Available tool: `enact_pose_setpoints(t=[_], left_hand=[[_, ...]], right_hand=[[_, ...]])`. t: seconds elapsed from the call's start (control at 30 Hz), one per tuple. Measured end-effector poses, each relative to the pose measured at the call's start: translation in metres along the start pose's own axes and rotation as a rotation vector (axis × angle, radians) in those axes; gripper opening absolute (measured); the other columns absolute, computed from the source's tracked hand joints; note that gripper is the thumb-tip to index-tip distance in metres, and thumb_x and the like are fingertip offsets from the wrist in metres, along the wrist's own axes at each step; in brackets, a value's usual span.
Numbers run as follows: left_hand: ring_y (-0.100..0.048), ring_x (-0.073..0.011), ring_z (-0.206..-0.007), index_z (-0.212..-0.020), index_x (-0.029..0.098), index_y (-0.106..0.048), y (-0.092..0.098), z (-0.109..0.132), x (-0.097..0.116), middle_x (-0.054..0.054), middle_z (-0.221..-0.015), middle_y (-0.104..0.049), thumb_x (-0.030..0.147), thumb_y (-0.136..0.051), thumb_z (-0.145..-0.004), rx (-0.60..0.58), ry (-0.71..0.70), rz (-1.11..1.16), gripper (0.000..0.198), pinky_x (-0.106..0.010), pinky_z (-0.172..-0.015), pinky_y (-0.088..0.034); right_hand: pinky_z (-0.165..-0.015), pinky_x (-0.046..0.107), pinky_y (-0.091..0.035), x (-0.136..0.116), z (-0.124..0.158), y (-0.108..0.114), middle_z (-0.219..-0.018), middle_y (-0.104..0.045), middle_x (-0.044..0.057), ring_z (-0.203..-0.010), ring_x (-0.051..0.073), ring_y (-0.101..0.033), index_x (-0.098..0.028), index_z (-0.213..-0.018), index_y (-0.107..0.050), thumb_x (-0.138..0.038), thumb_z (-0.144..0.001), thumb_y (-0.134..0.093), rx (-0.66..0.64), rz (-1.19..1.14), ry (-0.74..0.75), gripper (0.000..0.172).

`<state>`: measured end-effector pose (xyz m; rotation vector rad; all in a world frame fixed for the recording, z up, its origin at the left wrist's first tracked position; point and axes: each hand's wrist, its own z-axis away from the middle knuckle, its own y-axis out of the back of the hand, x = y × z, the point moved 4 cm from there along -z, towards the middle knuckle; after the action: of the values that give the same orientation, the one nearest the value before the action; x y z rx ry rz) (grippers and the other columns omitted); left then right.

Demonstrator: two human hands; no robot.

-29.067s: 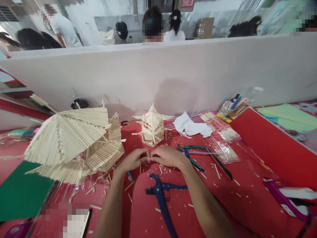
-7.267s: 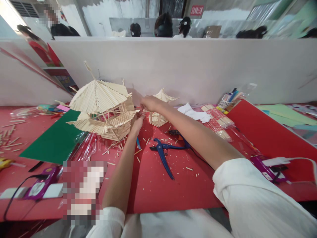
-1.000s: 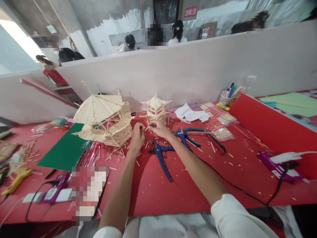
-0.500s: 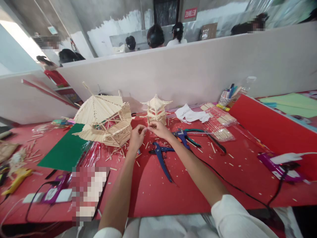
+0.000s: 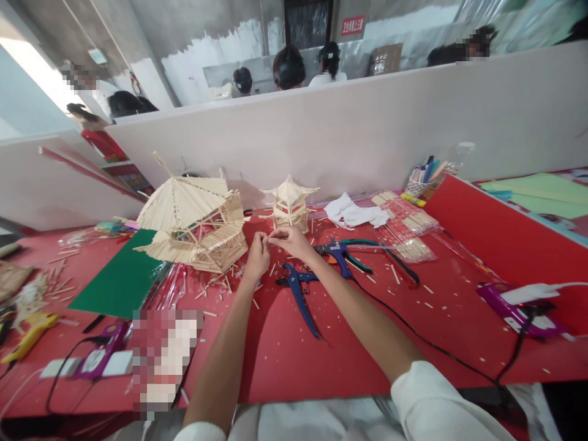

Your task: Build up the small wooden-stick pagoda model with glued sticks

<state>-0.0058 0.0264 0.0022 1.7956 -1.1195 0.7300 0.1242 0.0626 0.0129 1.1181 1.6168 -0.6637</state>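
My left hand (image 5: 258, 256) and my right hand (image 5: 292, 241) meet at the fingertips above the red table (image 5: 294, 361). Both are closed in a pinch; whatever lies between the fingers is too small to make out. Just behind them stands a small wooden-stick pavilion model (image 5: 290, 205) with a pointed roof. Left of my left hand is a larger stick pavilion (image 5: 197, 223) with a broad slatted roof. A blue-handled cutter (image 5: 301, 300) lies below my right hand, and a blue glue gun (image 5: 340, 256) rests to its right.
Green-handled pliers (image 5: 362, 254) and bagged wooden sticks (image 5: 407, 223) lie right, near a white cloth (image 5: 353, 211). A green sheet (image 5: 117, 278), a yellow glue gun (image 5: 31, 335) and a purple power strip (image 5: 101, 354) are left. A white partition (image 5: 349, 131) stands behind; several people are beyond it.
Both hands have shifted slightly left. My left hand has turned, its fingers now more upright and closer together against the right fingertips. The models and tools stay in place.
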Motion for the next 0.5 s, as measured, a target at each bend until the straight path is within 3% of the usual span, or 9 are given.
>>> enact_pose_setpoints(t=[0.23,0.5], left_hand=[[-0.041,-0.0153,-0.071,-0.081,0.021,-0.042,-0.0037,-0.0007,-0.0096,0.002,-0.074,-0.042,0.027,-0.038,-0.099,-0.021,0.049,0.042,0.02,-0.028,-0.072,-0.038],[-0.043,-0.0152,-0.071,-0.079,0.021,-0.043,-0.004,0.0002,-0.0062,0.001,-0.076,-0.045,0.025,-0.04,-0.099,-0.005,0.046,0.013,0.02,-0.027,-0.073,-0.038]], right_hand=[[-0.058,0.027,-0.053,0.0014,0.0009,-0.0028,-0.08,-0.064,0.002,-0.069,0.016,-0.061,-0.018,-0.082,-0.061,-0.046,-0.074,-0.075,-0.01,-0.005,-0.017,0.031],[-0.061,0.029,-0.052,0.0034,-0.001,-0.0043,-0.076,-0.061,0.0,-0.069,0.017,-0.061,-0.02,-0.08,-0.054,-0.042,-0.079,-0.07,-0.091,-0.026,-0.003,0.027]])
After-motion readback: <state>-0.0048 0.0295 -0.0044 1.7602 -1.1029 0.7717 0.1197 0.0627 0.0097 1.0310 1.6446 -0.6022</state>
